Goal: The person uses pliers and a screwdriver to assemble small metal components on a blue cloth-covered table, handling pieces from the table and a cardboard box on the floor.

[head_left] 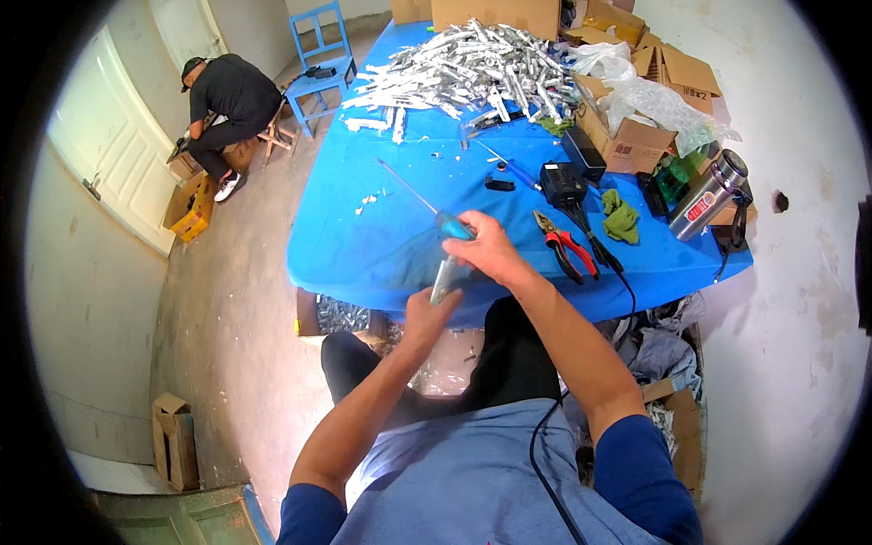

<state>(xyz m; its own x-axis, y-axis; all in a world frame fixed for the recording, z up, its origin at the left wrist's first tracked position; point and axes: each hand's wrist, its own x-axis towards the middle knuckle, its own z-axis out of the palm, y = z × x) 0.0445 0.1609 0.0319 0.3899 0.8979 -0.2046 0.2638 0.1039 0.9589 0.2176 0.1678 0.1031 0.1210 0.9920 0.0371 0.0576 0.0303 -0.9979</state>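
My right hand (490,250) is closed round the blue handle of a screwdriver (453,226), whose long thin shaft points up and left over the table. Just below it, my left hand (430,313) grips a slim white and silver tube-like piece (443,278). The upper end of this piece meets my right fingers, and whether they also hold it I cannot tell. Both hands are in front of my body at the near edge of the blue-covered table (363,245). At the far side lies a large heap of similar white and silver pieces (481,68).
Pliers with red handles (568,250), a black power adapter (563,184), a green cloth (620,216), a second screwdriver (520,173) and a steel flask (708,195) lie or stand on the right. Cardboard boxes (640,145) crowd behind. Another person (234,91) sits at far left.
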